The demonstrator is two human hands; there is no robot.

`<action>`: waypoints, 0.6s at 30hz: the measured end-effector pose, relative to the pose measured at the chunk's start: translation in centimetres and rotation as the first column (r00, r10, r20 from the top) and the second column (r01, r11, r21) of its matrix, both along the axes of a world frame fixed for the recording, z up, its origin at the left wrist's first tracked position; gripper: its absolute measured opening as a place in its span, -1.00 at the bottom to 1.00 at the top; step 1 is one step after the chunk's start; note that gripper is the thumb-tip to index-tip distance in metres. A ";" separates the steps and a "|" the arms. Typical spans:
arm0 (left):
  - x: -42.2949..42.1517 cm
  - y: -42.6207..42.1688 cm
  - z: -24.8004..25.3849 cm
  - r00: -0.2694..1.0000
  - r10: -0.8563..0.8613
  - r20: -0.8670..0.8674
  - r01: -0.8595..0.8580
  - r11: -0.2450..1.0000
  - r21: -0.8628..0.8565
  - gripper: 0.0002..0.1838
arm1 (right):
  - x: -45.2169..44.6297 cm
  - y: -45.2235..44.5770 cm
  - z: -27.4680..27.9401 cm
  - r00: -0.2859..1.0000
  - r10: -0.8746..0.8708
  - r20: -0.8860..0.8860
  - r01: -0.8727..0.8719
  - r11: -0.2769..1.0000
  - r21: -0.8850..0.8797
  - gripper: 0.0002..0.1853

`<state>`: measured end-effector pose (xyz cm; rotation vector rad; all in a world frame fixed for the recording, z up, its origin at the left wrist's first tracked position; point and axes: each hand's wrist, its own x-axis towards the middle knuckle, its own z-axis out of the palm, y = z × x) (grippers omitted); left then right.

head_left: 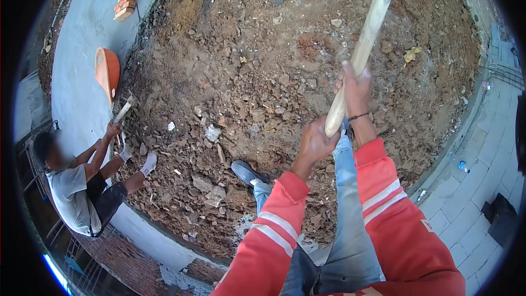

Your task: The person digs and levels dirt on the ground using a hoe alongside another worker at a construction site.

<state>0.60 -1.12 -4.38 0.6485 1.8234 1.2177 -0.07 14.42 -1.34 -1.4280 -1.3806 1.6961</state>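
Observation:
A long pale wooden tool handle (368,35) runs from my hands up past the top edge, so its working end is out of view. My left hand (315,141) is wrapped round the lower end of the handle. Higher up the shaft, my right hand (357,92) grips it with closed fingers; a dark band circles that wrist. Beneath the handle lies rough brown soil (263,71) mixed with stones and rubble. My grey shoe (244,172) stands on this broken ground.
At left a co-worker (76,178) holds a wooden-handled tool (124,111) over the soil's edge. An orange scoop-shaped object (107,72) and stacked bricks (125,6) lie on the grey concrete strip (82,38). On the right paving (466,208) are a plastic bottle (463,166) and a black item (499,220).

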 end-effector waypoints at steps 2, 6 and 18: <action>-1.0 -2.4 -0.7 0.999 0.039 -0.031 -0.044 0.988 -0.149 -0.63 | -0.8 -2.5 -4.9 0.999 0.026 0.037 -0.021 0.993 -0.116 -0.75; 6.1 -13.9 -3.7 0.999 0.042 -0.007 -0.039 0.820 -0.571 -0.56 | 3.1 -14.5 -12.9 0.922 0.287 0.260 -0.046 0.748 -0.662 -0.75; 4.3 -13.5 0.6 0.982 0.119 0.147 -0.012 0.815 -0.579 -0.57 | 3.3 -15.9 -11.5 0.920 0.234 0.316 0.006 0.796 -0.605 -0.63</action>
